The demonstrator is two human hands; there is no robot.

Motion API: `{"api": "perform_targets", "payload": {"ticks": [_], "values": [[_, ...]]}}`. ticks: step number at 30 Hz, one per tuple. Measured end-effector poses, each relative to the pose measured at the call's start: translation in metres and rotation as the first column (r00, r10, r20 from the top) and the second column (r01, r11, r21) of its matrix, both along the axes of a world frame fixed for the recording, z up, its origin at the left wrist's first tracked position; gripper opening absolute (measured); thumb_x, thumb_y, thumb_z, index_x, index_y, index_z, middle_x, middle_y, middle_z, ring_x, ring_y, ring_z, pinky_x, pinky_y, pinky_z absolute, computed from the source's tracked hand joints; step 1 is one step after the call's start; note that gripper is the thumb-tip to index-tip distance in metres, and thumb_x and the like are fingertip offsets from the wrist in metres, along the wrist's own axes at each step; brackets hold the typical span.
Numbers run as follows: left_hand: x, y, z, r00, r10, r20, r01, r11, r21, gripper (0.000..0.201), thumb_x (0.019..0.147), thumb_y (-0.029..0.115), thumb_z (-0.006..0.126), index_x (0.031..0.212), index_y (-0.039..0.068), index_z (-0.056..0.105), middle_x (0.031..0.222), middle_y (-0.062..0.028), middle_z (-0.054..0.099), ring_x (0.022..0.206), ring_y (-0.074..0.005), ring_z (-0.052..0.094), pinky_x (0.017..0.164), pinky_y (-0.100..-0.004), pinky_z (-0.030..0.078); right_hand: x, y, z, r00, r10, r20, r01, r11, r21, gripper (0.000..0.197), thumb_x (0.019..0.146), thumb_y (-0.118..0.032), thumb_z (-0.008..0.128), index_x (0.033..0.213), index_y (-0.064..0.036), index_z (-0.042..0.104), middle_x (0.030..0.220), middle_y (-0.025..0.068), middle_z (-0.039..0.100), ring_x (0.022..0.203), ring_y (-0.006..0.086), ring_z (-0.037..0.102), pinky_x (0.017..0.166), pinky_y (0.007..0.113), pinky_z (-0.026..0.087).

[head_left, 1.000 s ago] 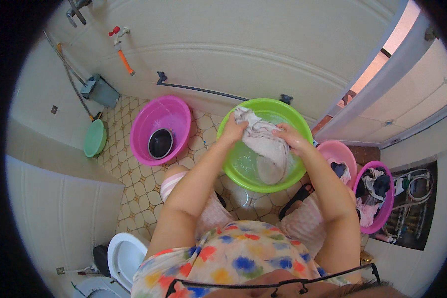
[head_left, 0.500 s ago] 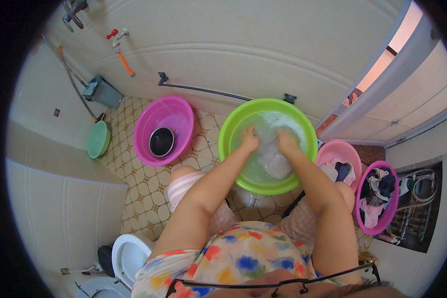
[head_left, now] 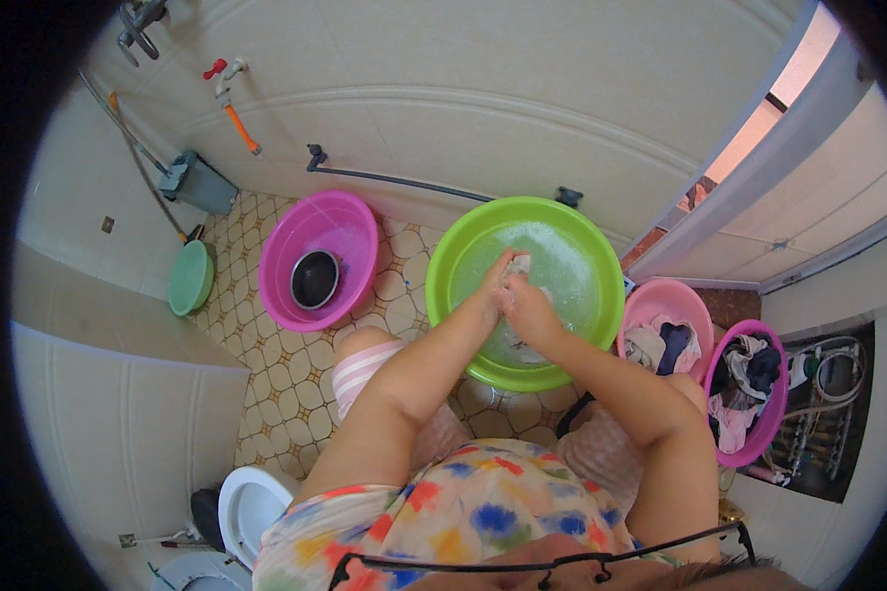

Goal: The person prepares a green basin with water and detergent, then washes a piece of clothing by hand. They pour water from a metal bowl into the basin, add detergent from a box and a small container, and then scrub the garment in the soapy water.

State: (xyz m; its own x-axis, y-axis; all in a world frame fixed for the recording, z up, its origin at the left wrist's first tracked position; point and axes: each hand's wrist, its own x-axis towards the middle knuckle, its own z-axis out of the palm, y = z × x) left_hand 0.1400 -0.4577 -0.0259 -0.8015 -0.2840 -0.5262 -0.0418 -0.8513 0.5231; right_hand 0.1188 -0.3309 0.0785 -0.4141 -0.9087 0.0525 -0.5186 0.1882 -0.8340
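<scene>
Here, the cloth [head_left: 519, 264] lies directly between the two hands, over the green basin [head_left: 438, 295] at the centre of the frame. Its pale end pokes out just above the fingers; a paler patch shows in the water below the wrists, so its long axis seems to run up and down the frame, though the hands hide too much to be sure. Neither hand is clearly nearer: the left hand [head_left: 495, 288] grips it from the left, fingers pointing up-frame, and the right hand [head_left: 530, 310] is clenched on it from the right, touching the left.

Foam floats on the cloudy water [head_left: 570, 264], mostly up and right of the hands. The basin stands on a tiled floor [head_left: 286, 404], near the pale wall [head_left: 443, 59]. Left of it is a magenta basin [head_left: 360, 227] holding a black bowl [head_left: 314, 280]; at right, a pink basin [head_left: 675, 294] and a purple basin [head_left: 734, 455] hold clothes. A toilet [head_left: 246, 507] sits lower left, a red-handled tap [head_left: 229, 74] upper left.
</scene>
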Motion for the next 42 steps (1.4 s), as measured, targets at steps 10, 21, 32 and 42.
{"api": "perform_targets", "payload": {"ticks": [10,21,32,42], "values": [[0.002,0.024,0.049,0.971,0.145,0.19,-0.052,0.905,-0.422,0.029,0.091,0.037,0.046,0.085,0.012,0.058,0.077,-0.0046,0.057,0.071,-0.0215,0.056,0.069,-0.0374,0.046,-0.077,0.002,-0.026,0.935,-0.179,-0.306,0.208,0.976,0.065,0.027,0.089,-0.028,0.045,0.093,-0.003,0.053,0.093,0.0205,0.057,0.085,0.0412,0.055,0.072,0.048,0.043],[0.028,0.001,0.058,0.871,0.153,0.466,0.49,-0.309,-0.815,0.039,0.071,0.012,0.055,0.11,0.013,0.059,0.106,-0.0154,0.055,0.098,-0.0342,0.053,0.085,-0.0414,0.044,-0.095,0.008,-0.082,0.911,-0.12,-0.394,0.229,0.942,0.244,0.036,0.072,-0.014,0.062,0.105,-0.0019,0.055,0.093,0.0229,0.059,0.09,0.0355,0.057,0.079,0.041,0.045],[0.033,-0.005,0.048,0.901,-0.246,0.356,0.403,0.178,-0.898,0.067,0.062,0.028,0.077,0.118,0.004,0.049,0.11,-0.0122,0.056,0.107,-0.025,0.051,0.092,-0.034,0.04,-0.094,-0.003,0.019,0.712,0.088,0.696,-0.192,0.979,0.072,0.023,0.078,-0.023,0.068,0.088,-0.0095,0.051,0.079,0.0001,0.052,0.071,0.009,0.049,0.062,0.023,0.04],[0.038,-0.028,0.106,0.821,-0.337,0.462,0.562,0.331,-0.758,0.041,0.07,0.03,0.073,0.101,0.006,0.059,0.09,-0.0069,0.061,0.088,-0.0166,0.055,0.08,-0.0318,0.044,-0.134,0.008,0.0,0.715,-0.161,0.681,0.147,0.986,0.078,0.025,0.079,-0.025,0.066,0.093,-0.0087,0.053,0.084,0.0009,0.053,0.074,0.0106,0.05,0.064,0.026,0.043]]}}
